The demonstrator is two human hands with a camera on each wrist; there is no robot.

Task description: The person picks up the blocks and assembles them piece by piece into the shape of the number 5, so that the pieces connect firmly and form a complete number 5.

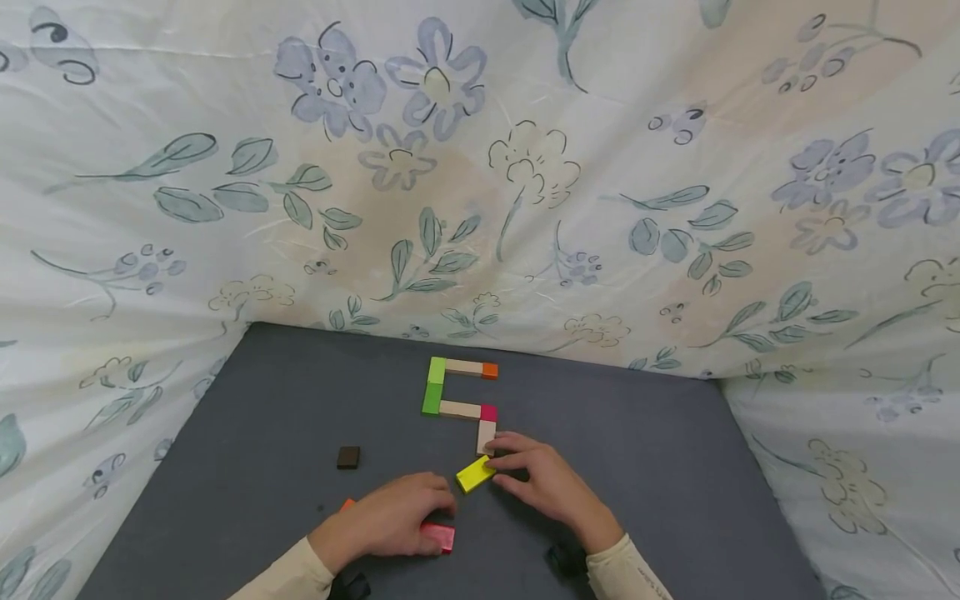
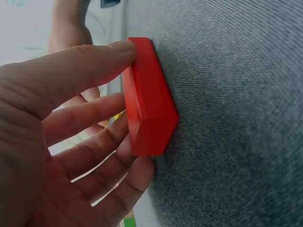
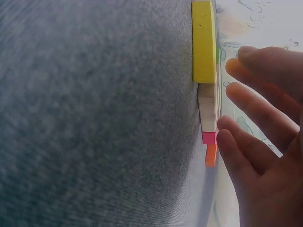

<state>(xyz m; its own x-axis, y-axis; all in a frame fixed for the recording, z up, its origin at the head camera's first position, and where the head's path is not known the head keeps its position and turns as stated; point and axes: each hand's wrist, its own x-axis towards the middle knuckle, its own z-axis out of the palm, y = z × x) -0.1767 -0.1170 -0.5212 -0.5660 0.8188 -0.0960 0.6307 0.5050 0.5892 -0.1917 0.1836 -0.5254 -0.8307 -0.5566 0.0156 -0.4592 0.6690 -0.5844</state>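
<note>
My left hand [image 1: 397, 512] pinches a red block [image 2: 151, 90] lying on the grey surface, the thumb on its near side and the fingers behind it. In the head view one end of that block shows below the fingers. My right hand [image 1: 551, 487] is beside a yellow block [image 1: 475, 474], its fingers fairly straight. In the right wrist view those fingers stand a little apart from the yellow block. The yellow block lies aslant just below a pale wood block [image 1: 486, 437], which adjoins a pink block [image 1: 488, 412].
Further back, pale blocks [image 1: 460, 409], two green blocks [image 1: 433, 385] and an orange block [image 1: 490, 371] form a bent line. A dark brown block [image 1: 348, 457] lies left. Another orange block [image 1: 347, 504] is mostly behind my left hand. Flowered cloth [image 1: 465, 183] hangs around the grey table [image 1: 285, 400].
</note>
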